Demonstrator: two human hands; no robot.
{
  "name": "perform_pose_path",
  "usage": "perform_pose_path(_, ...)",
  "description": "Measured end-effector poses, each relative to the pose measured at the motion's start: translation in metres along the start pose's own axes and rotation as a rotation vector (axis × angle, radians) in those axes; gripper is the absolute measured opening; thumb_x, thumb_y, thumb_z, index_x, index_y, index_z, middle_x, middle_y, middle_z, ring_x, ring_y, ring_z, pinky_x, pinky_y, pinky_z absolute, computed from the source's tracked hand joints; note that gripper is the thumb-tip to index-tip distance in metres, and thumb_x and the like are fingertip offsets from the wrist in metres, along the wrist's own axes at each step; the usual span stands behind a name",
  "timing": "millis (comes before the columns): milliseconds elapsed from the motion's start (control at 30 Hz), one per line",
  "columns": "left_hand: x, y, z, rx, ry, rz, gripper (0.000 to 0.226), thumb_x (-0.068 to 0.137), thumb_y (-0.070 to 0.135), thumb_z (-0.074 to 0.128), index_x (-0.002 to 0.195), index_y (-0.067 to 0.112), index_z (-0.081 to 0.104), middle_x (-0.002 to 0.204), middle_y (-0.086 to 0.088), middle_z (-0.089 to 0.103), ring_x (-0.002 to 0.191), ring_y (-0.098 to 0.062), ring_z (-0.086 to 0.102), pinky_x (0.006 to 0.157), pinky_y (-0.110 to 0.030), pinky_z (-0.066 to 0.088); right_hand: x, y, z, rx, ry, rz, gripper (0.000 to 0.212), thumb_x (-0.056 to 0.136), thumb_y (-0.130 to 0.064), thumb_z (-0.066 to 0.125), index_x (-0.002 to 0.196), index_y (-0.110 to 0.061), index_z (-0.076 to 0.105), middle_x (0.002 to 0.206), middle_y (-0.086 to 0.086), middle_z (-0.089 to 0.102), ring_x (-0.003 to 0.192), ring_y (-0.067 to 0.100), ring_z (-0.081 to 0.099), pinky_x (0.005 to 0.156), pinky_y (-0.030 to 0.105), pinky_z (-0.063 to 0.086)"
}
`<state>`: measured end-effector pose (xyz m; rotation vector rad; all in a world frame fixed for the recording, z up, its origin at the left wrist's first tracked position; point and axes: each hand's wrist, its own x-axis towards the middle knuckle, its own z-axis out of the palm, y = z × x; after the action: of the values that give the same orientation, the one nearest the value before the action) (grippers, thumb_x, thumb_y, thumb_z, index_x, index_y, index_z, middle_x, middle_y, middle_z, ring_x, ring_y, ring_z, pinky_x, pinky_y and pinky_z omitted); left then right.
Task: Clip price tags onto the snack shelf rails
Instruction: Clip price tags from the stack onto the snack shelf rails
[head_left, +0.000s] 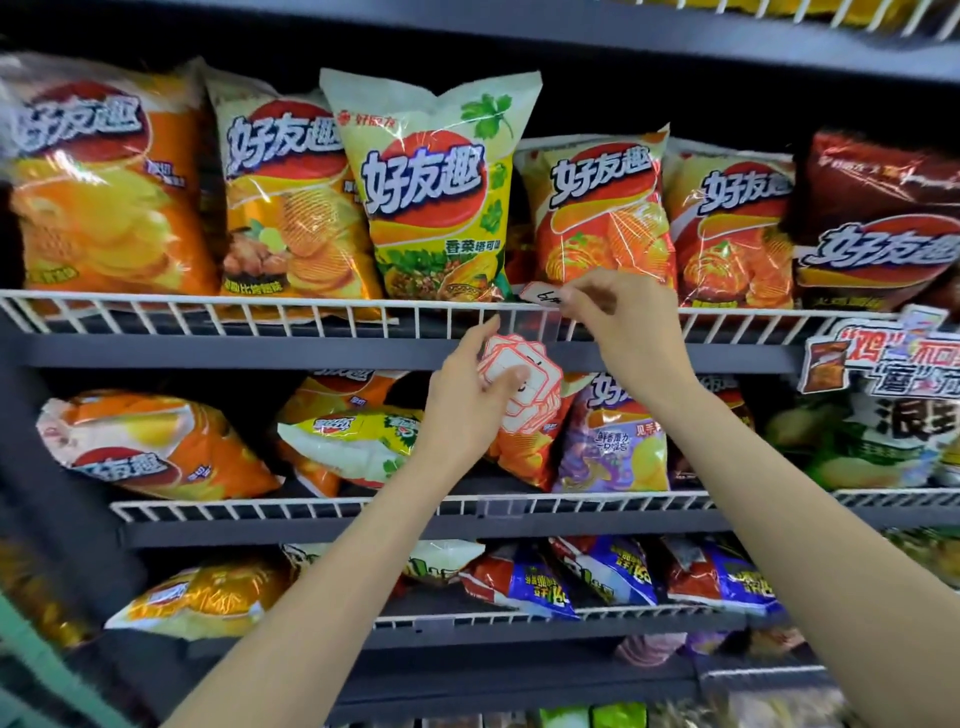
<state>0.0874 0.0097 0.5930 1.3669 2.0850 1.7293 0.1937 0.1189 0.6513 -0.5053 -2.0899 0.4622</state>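
My right hand (618, 322) pinches a white price tag (541, 296) with red edging and handwritten digits at the top wire of the upper shelf's white rail (311, 312). A clear plastic tag holder (524, 327) hangs on that rail just below the tag. My left hand (467, 395) is lower, in front of the grey shelf edge, and grips a fanned stack of similar red-bordered price tags (524, 384). Its index finger points up toward the rail.
Chip bags (436, 187) stand in a row behind the upper rail. Lower shelves with white wire rails (291, 506) hold more snack bags. A promotional sign (883, 353) hangs on the rail at the right. A dark upright closes the shelf on the left.
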Motion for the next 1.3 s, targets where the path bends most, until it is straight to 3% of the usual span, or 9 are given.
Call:
perform_pose_path(67, -0.003, -0.001, -0.003, 0.012, -0.03, 0.009, 0.054, 0.09, 0.02, 0.06, 0.138, 0.029, 0.037, 0.118, 0.004, 0.056, 0.096, -0.009, 0.058, 0.074, -0.015, 0.049, 0.002, -0.002, 0.0, -0.03, -0.021, -0.051, 0.016, 0.092, -0.016, 0.057, 0.09, -0.008, 0.07, 0.08, 0.001, 0.067, 0.072, 0.01, 0.058, 0.067, 0.009, 0.041)
perform_pose_path(233, -0.008, -0.007, -0.012, 0.086, -0.124, -0.002, 0.057, 0.09, 0.018, 0.06, 0.134, 0.042, 0.032, 0.099, -0.011, 0.06, 0.082, -0.033, 0.062, 0.075, -0.043, 0.053, 0.008, 0.006, 0.007, -0.247, -0.079, -0.175, 0.016, 0.09, -0.017, 0.059, 0.096, -0.008, 0.072, 0.098, 0.009, 0.063, 0.084, 0.021, 0.057, 0.076, 0.028, 0.043)
perform_pose_path(367, -0.005, -0.012, -0.015, 0.144, -0.152, 0.009, 0.062, 0.09, 0.017, 0.06, 0.133, 0.047, 0.028, 0.095, -0.011, 0.058, 0.082, -0.037, 0.063, 0.064, -0.036, 0.051, 0.008, 0.015, 0.013, -0.334, -0.036, -0.273, 0.017, 0.088, -0.015, 0.061, 0.101, -0.008, 0.07, 0.093, 0.013, 0.061, 0.081, 0.028, 0.058, 0.069, 0.041, 0.05)
perform_pose_path(600, -0.001, -0.013, -0.015, 0.157, -0.152, 0.027, 0.061, 0.089, 0.019, 0.061, 0.136, 0.041, 0.028, 0.095, -0.003, 0.05, 0.068, -0.007, 0.045, 0.061, -0.021, 0.041, -0.001, 0.02, 0.022, -0.404, 0.115, -0.391, 0.021, 0.087, -0.021, 0.051, 0.088, -0.011, 0.069, 0.077, 0.006, 0.069, 0.064, 0.027, 0.064, 0.051, 0.038, 0.052)
perform_pose_path(700, -0.001, -0.011, -0.017, 0.164, -0.165, 0.02, 0.061, 0.09, 0.019, 0.061, 0.137, 0.039, 0.028, 0.105, -0.01, 0.06, 0.079, -0.016, 0.051, 0.062, -0.019, 0.042, -0.003, 0.02, 0.026, -0.429, 0.105, -0.404, 0.024, 0.088, -0.02, 0.047, 0.088, -0.011, 0.069, 0.077, 0.006, 0.069, 0.063, 0.027, 0.064, 0.047, 0.037, 0.051)
perform_pose_path(967, -0.003, -0.008, -0.019, 0.163, -0.171, 0.002, 0.06, 0.09, 0.021, 0.06, 0.137, 0.041, 0.028, 0.097, -0.002, 0.052, 0.083, -0.026, 0.062, 0.065, -0.026, 0.047, -0.012, 0.021, 0.033, -0.523, 0.154, -0.379, 0.01, 0.084, -0.007, 0.06, 0.086, -0.01, 0.07, 0.089, 0.006, 0.065, 0.046, 0.022, 0.054, 0.036, 0.027, 0.043)
perform_pose_path(1100, -0.003, -0.005, -0.019, 0.16, -0.17, 0.014, 0.061, 0.09, 0.02, 0.06, 0.138, 0.039, 0.028, 0.117, -0.007, 0.059, 0.07, -0.003, 0.05, 0.063, -0.016, 0.043, -0.012, 0.021, 0.032, -0.532, 0.167, -0.393, 0.01, 0.084, -0.01, 0.062, 0.088, -0.011, 0.072, 0.09, 0.005, 0.065, 0.045, 0.021, 0.053, 0.036, 0.024, 0.039)
perform_pose_path(1233, -0.003, -0.003, -0.02, 0.147, -0.167, 0.003, 0.061, 0.09, 0.019, 0.06, 0.139, 0.038, 0.028, 0.125, -0.005, 0.057, 0.086, -0.009, 0.054, 0.065, -0.019, 0.048, -0.011, 0.022, 0.031, -0.623, 0.157, -0.435, 0.012, 0.08, -0.006, 0.069, 0.09, -0.011, 0.071, 0.086, 0.004, 0.065, 0.044, 0.022, 0.054, 0.036, 0.021, 0.035)
perform_pose_path(1300, -0.003, -0.003, -0.02, 0.146, -0.167, 0.004, 0.062, 0.091, 0.018, 0.059, 0.14, 0.037, 0.027, 0.13, -0.003, 0.054, 0.092, -0.007, 0.052, 0.062, -0.01, 0.043, -0.012, 0.021, 0.03, -0.683, 0.14, -0.449, 0.018, 0.077, -0.005, 0.072, 0.094, -0.012, 0.069, 0.087, 0.004, 0.064, 0.043, 0.021, 0.052, 0.036, 0.018, 0.03)
